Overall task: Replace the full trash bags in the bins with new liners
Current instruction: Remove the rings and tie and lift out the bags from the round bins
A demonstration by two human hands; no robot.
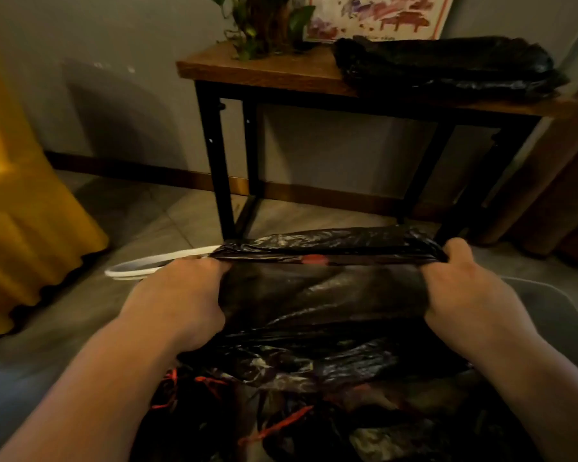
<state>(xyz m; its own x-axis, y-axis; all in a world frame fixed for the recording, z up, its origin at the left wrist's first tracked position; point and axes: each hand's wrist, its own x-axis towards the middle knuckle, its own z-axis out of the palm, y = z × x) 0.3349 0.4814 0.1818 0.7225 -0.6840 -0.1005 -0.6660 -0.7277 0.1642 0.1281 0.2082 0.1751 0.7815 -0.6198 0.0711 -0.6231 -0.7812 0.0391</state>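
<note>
A black trash bag (321,295) is stretched wide between both hands, its top edge with a red drawstring patch facing away from me. My left hand (184,295) grips the bag's left edge and my right hand (464,291) grips its right edge. Below the hands lies crumpled black plastic with red drawstrings (281,425). A white bin rim (147,263) shows just left of the bag, mostly hidden behind it. A pile of folded black liners (447,66) rests on the side table.
A wooden side table with black metal legs (264,73) stands against the wall ahead, holding a potted plant (264,21) and a painting (377,15). Yellow fabric (24,208) hangs at the left. A grey container edge (554,305) sits at right. Grey tiled floor lies between.
</note>
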